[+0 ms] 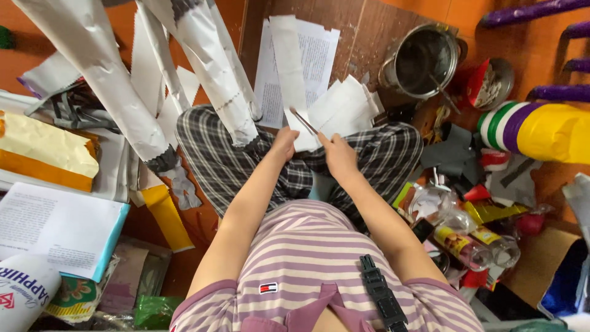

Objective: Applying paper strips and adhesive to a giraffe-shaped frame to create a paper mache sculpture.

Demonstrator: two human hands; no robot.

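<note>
The person sits cross-legged on the orange floor [203, 227], and both hands meet over the lap at a white paper strip [289, 67] that runs away from them across a printed sheet [319, 55]. The left hand [284, 145] is closed on the strip's near end, pinching it by the edge. The right hand [337, 154] grips the same end from the other side, and a thin brown stick [303, 121] lies slanted across the paper between the 2 hands; which hand holds it cannot be told. Just beyond the right hand lies a loose pile of cut white paper pieces [347, 104]. Several long rolled paper tubes [209, 67] already lean at the left, so a fair share of the rolling looks done, while this strip lies flat and unrolled. A steel pot [424, 58] stands nearby.
</note>
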